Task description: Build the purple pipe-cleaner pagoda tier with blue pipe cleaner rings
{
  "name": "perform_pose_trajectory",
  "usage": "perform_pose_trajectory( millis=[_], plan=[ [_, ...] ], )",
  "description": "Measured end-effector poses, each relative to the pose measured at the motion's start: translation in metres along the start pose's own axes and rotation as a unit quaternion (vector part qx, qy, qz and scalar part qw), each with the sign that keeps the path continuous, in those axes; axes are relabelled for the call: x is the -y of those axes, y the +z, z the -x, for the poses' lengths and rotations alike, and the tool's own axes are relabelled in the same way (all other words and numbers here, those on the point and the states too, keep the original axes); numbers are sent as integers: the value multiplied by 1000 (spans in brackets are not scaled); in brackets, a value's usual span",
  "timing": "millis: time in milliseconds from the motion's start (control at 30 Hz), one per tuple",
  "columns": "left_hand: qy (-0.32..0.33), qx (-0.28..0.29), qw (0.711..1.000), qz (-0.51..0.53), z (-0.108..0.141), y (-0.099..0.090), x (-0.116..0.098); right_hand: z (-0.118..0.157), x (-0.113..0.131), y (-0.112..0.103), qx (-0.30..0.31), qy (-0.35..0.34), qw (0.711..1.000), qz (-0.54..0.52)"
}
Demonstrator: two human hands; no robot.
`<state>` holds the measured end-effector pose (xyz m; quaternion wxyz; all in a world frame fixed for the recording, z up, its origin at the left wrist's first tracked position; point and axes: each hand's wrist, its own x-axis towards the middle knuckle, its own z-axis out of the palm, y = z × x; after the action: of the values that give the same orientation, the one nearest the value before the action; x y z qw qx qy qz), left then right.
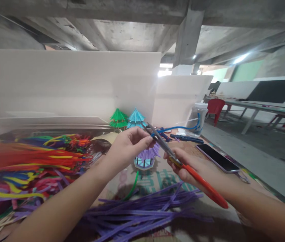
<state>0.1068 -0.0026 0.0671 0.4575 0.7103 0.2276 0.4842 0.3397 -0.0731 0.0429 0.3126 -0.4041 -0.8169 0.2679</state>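
My left hand [137,139] is closed in a pinch on one end of a blue pipe cleaner [174,128], whose free length runs off to the right in front of the bottle. In my right hand [182,161] are scissors [205,186] with red-orange handles. Their blades are parted and reach the blue pipe cleaner close to my left fingertips. Just behind and below both hands stands a small pavilion model with a purple fringed roof [147,153] and a pale blue railed base [144,163], its top hidden by my left hand.
Purple pipe cleaners [142,215] lie in front, with a multicoloured heap [36,158] at left. Green [118,116] and light blue [136,116] roofed models stand behind. At right are a clear bottle [195,117], a dark blue cutter [186,138] and a phone [218,158].
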Motion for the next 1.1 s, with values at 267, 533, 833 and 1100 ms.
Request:
perform_pose_trajectory(
  millis=[267,533,833,1100],
  plan=[
    [-18,33,998,-55,5,5,1,5,4,1,18,27,999,-33],
    [-4,49,996,-79,5,5,4,3,9,4,1,18,999,-30],
    [7,47,995,-87,6,6,4,8,-2,18,-39,43,994,-95],
    [12,14,993,-118,1,-3,2,-6,-3,7,-124,31,989,-76]
  ],
)
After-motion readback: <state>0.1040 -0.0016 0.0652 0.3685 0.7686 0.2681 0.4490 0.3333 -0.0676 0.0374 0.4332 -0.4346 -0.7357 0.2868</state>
